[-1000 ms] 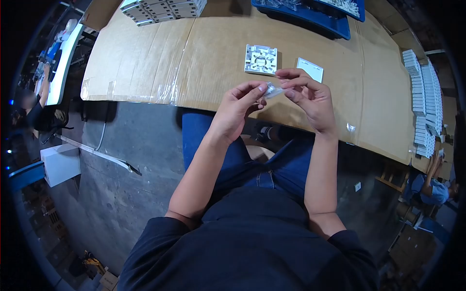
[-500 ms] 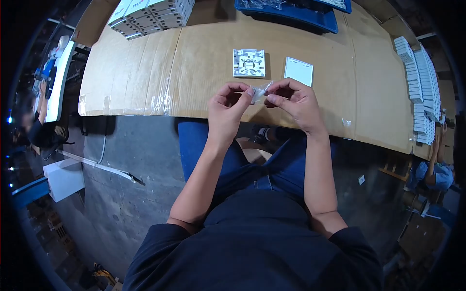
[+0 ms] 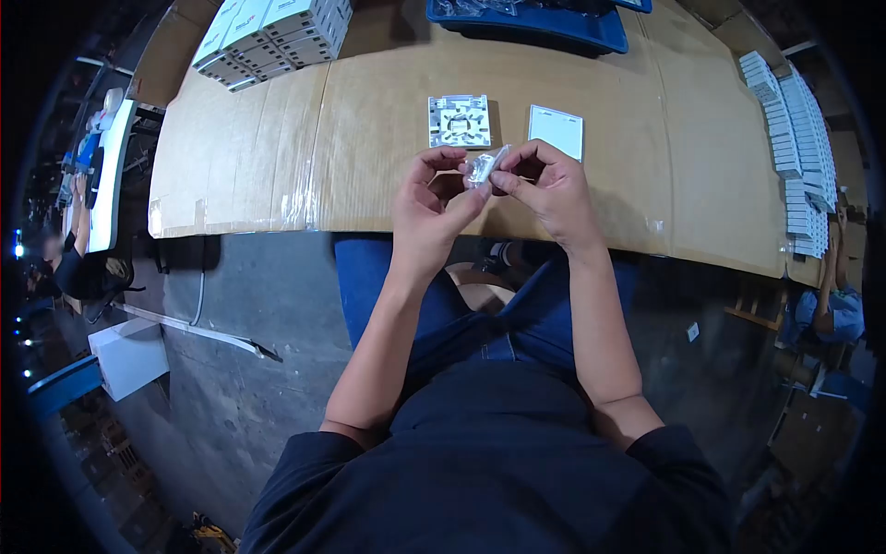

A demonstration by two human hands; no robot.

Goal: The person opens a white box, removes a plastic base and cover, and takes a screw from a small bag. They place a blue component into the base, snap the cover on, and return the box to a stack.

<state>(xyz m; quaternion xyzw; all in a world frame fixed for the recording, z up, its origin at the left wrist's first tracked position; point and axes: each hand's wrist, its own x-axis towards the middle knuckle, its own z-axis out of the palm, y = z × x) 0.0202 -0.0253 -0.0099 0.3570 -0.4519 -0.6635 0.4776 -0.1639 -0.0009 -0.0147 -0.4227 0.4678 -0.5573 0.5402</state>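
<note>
Between my two hands, over the table's near edge, is a small clear plastic bag [image 3: 484,169] with something pale inside that is too small to name. My left hand [image 3: 434,198] pinches its left side between thumb and fingers. The fingertips of my right hand [image 3: 544,189] are closed on its right side. Just beyond the hands, a white square box part [image 3: 459,121] lies open side up, with moulded shapes inside. To its right is a flat white square plate [image 3: 556,132], its lower edge close behind my right hand.
Stacked white boxes [image 3: 272,42] stand at the back left of the cardboard-covered table [image 3: 249,157]. A blue tray [image 3: 544,32] with plastic bags sits at the back. More white stacks [image 3: 798,138] line the right edge. A person [image 3: 88,235] is far left, another [image 3: 831,309] far right.
My left hand's fingers have shifted around the bag, which is now bunched and tilted up towards the right. The whole view has shifted slightly, moving the table items leftward.
</note>
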